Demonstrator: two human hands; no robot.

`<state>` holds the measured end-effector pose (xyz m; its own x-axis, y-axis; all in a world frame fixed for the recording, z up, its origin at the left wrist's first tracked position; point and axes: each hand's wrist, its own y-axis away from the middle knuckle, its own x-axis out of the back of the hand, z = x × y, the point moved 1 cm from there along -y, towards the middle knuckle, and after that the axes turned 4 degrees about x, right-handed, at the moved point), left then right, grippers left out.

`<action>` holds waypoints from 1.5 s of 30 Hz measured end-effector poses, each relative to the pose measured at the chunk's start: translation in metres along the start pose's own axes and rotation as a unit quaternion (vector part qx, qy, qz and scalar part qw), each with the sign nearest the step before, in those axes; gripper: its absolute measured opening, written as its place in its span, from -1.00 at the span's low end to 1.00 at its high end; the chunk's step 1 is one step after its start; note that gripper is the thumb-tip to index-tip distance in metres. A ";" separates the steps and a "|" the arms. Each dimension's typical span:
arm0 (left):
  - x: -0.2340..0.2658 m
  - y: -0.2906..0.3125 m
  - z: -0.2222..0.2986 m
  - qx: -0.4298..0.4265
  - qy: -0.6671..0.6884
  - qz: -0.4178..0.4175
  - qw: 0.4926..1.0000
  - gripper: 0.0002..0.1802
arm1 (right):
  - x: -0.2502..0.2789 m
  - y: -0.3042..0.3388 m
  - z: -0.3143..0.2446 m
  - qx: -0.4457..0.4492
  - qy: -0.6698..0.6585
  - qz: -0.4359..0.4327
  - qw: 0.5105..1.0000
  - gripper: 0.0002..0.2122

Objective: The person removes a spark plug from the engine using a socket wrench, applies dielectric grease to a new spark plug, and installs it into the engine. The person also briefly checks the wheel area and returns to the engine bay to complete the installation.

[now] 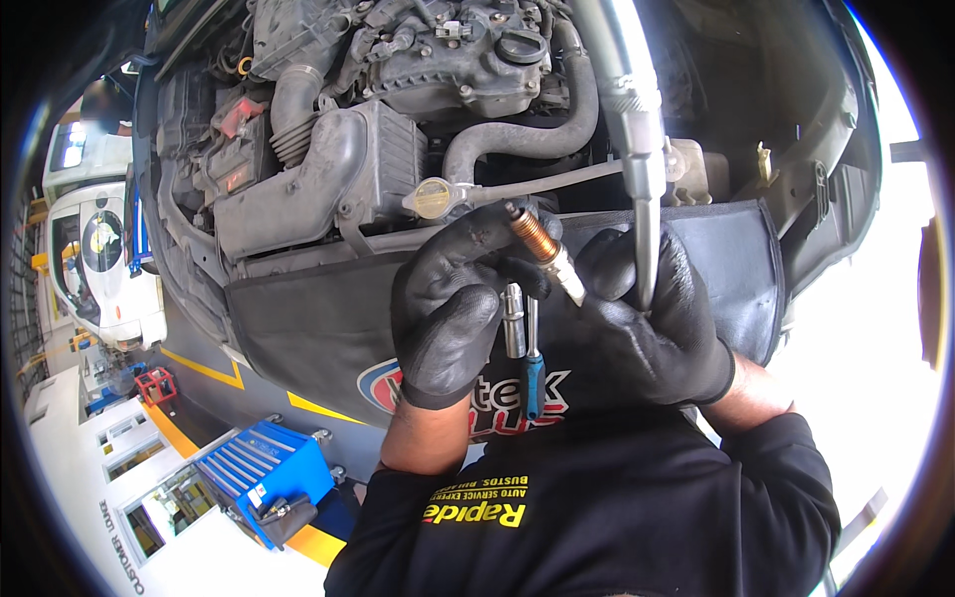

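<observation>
Metal socket (513, 323) and blue-handled tool (533, 386) on a black cover (308, 318)

ok, slim coppery metal spark plug (545, 251) between black-gloved left hand (453, 313) and right hand (662, 333), wide black sheet (308, 313) below, bulky grey metal engine (438, 85) beyond

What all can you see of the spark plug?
The spark plug has coppery threads, a silvery metal body, a dark tip and a white, ceramic-looking end. It slants, tip up and left. The right hand holds it near the white end; the left hand has fingers by the threads, contact unclear.
</observation>
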<state>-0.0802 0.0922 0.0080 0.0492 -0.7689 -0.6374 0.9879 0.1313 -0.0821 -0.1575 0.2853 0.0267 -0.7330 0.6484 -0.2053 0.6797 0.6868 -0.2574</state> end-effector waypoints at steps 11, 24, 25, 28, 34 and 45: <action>0.000 0.000 0.000 -0.019 -0.060 0.013 0.998 -0.21 | 0.001 0.005 -0.004 -0.084 -0.047 0.033 0.995 -0.84; -0.010 -0.004 -0.003 -0.038 -0.022 0.068 0.997 -0.24 | -0.003 -0.002 -0.004 -0.143 -0.118 0.010 0.983 -0.82; -0.011 -0.004 -0.003 -0.042 -0.022 0.068 0.997 -0.25 | -0.001 0.000 -0.008 -0.198 -0.125 0.002 0.972 -0.83; -0.011 -0.003 -0.003 -0.050 -0.022 0.057 0.997 -0.26 | 0.000 0.000 -0.013 -0.228 -0.134 -0.011 0.964 -0.85; -0.008 -0.002 -0.004 -0.076 -0.062 0.059 0.993 -0.29 | -0.001 -0.004 -0.009 -0.214 -0.152 -0.011 0.965 -0.88; -0.012 -0.003 -0.003 -0.043 -0.009 0.070 0.997 -0.15 | 0.002 0.000 0.000 -0.185 -0.082 0.016 0.979 -0.86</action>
<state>-0.0844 0.1025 0.0137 0.1890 -0.7509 -0.6329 0.9549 0.2908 -0.0600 -0.1594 0.2867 0.0260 -0.6845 0.6318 -0.3637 0.6438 0.7580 0.1051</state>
